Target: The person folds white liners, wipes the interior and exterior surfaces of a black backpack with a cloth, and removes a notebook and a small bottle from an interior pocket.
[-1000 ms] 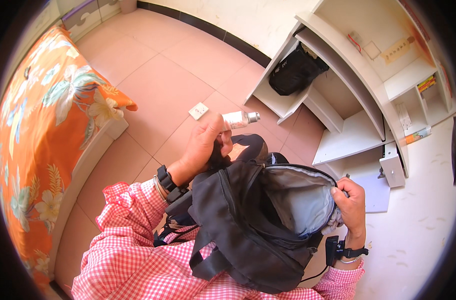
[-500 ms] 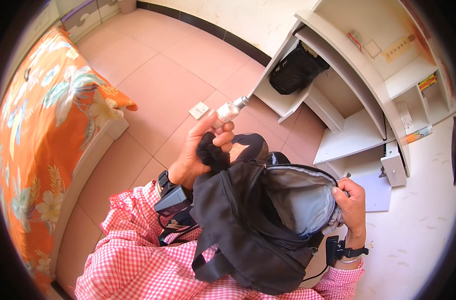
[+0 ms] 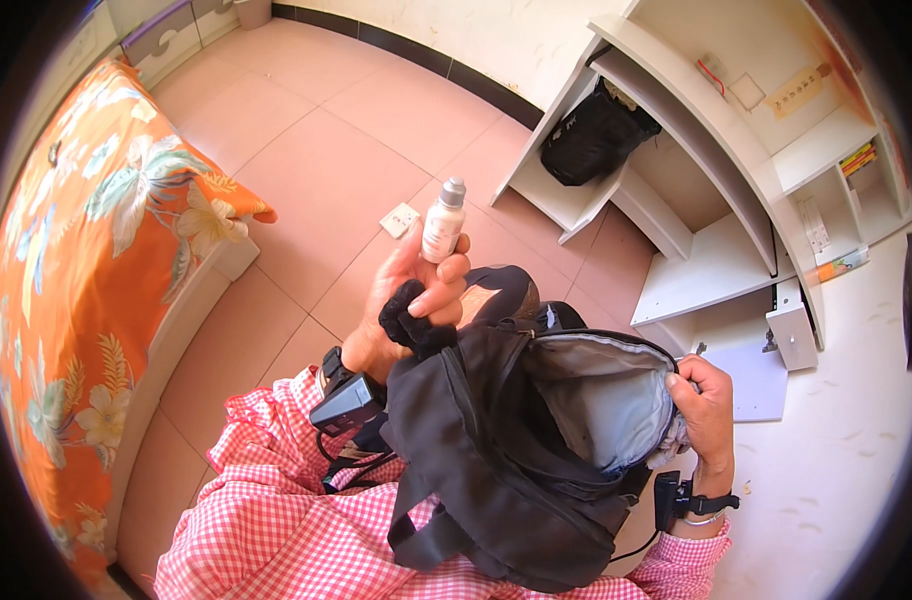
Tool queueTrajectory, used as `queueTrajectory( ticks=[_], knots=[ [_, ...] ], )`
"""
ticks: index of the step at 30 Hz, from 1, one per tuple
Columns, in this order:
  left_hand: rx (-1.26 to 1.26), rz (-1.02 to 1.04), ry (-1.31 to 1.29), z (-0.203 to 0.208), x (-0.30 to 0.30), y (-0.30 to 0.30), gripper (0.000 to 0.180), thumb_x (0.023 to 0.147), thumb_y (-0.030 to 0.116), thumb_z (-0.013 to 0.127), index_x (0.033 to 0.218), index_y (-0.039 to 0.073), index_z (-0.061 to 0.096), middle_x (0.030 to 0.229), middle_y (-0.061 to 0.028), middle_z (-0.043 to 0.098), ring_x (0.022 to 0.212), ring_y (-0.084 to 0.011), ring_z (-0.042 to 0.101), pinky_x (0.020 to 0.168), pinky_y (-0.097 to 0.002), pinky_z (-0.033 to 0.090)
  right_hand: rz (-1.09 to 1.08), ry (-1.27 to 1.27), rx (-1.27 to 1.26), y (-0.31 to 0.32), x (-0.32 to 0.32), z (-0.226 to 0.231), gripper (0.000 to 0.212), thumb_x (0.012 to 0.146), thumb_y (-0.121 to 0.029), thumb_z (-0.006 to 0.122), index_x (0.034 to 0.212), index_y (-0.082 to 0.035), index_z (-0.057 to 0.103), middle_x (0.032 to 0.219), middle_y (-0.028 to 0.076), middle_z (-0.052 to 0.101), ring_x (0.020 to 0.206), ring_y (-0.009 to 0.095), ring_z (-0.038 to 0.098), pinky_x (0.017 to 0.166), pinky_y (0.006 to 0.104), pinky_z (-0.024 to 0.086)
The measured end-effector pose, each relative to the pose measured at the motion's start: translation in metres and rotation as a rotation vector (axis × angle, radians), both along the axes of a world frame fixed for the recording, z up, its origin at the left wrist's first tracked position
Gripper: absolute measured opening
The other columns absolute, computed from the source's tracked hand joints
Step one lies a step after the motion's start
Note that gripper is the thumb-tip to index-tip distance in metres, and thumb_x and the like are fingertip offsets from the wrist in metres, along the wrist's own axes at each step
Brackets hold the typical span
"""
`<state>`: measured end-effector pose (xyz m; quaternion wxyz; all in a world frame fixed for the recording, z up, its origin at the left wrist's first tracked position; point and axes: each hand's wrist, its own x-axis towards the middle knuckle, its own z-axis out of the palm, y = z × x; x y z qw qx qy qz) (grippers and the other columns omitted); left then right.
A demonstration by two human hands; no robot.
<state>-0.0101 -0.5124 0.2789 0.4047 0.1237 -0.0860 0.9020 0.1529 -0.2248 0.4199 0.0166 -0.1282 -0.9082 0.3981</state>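
Note:
My left hand (image 3: 401, 300) is raised left of the backpack, its fingers closed round a small white bottle (image 3: 442, 232) with a grey cap. The bottle stands nearly upright in the grip. A fuzzy black scrunchie-like band (image 3: 408, 318) is also held in that hand, against the palm. On my lap lies a black backpack (image 3: 476, 440), its main pocket unzipped and showing a pale grey lining (image 3: 611, 405). My right hand (image 3: 704, 405) pinches the right rim of that opening, holding it wide. Some crumpled light fabric shows just under those fingers; what it belongs to is unclear.
At left is a bed with an orange floral cover (image 3: 86, 270). A white desk unit with shelves (image 3: 706, 245) stands at right, a black bag (image 3: 598, 135) on one shelf. A small white square plate (image 3: 400, 220) lies on the pink tiled floor (image 3: 306, 190).
The bottle has turned from leaning right to nearly upright, its cap now pointing up. My left fingers have shifted with it. The right hand keeps its hold on the backpack.

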Motion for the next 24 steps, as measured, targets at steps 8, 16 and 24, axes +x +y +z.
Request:
queueTrajectory(
  ticks=[8, 16, 24],
  knots=[
    [-0.013, 0.015, 0.069, -0.0016, 0.0, 0.0009, 0.052, 0.099, 0.045, 0.027, 0.111, -0.002, 0.043, 0.078, -0.0046, 0.048, 0.041, -0.0077, 0.035, 0.04, -0.0227, 0.029, 0.015, 0.011, 0.007, 0.0007, -0.0007, -0.001, 0.02, 0.076, -0.009, 0.06, 0.065, 0.002, 0.046, 0.064, 0.001, 0.043, 0.061, 0.009, 0.037, 0.057, 0.0243, 0.032],
    [-0.046, 0.012, 0.079, 0.0012, 0.0016, 0.0018, 0.052, 0.099, 0.046, 0.024, 0.11, -0.001, 0.044, 0.076, -0.0034, 0.047, 0.04, -0.0076, 0.034, 0.04, -0.0228, 0.028, 0.004, 0.005, -0.008, 0.0011, -0.0008, -0.0017, 0.02, 0.076, -0.008, 0.059, 0.065, 0.002, 0.046, 0.064, 0.001, 0.042, 0.062, 0.009, 0.037, 0.057, 0.0242, 0.032],
    [-0.029, 0.002, 0.104, -0.0014, 0.0016, 0.0035, 0.052, 0.099, 0.047, 0.024, 0.11, 0.0, 0.043, 0.075, -0.0025, 0.047, 0.04, -0.0074, 0.034, 0.04, -0.0228, 0.028, 0.001, 0.01, -0.014, 0.0013, -0.0003, -0.0031, 0.02, 0.077, -0.008, 0.059, 0.065, 0.001, 0.046, 0.064, 0.001, 0.043, 0.061, 0.008, 0.037, 0.057, 0.0236, 0.032]
  ],
)
